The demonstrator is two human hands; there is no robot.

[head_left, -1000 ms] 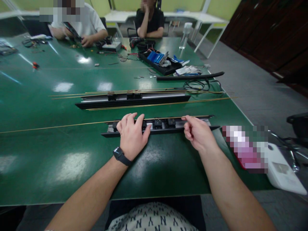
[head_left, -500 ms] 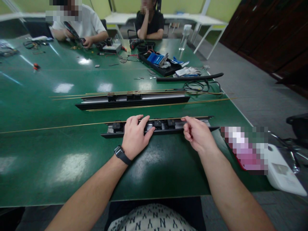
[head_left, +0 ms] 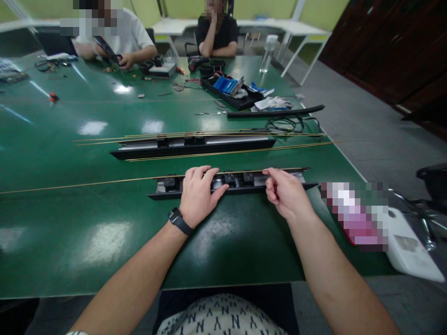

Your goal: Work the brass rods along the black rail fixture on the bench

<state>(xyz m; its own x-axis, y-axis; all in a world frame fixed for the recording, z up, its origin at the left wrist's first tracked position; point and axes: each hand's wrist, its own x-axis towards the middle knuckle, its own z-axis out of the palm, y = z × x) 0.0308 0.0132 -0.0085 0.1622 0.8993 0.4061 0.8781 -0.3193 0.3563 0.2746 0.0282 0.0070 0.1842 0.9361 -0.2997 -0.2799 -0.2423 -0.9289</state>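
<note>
A black channel-shaped profile with a silvery inside and several small black blocks lies on the green table. My left hand grips it across its width, fingers over the far edge and thumb on the near side. A long, thin gold-coloured strip runs along the far edge and stretches well past the profile's left end. Near the right end, my right hand is closed, thumb and index finger pinching the strip at the far edge; the exact contact is partly hidden by the fingers.
Beyond lies a second black profile, with more gold strips around it. A black cable, gloves and a black tray are farther back. Two people sit across the table. A white object lies at the right edge.
My left hand has shifted slightly right along the profile, its thumb reaching a little farther right. My right hand has hardly moved.
</note>
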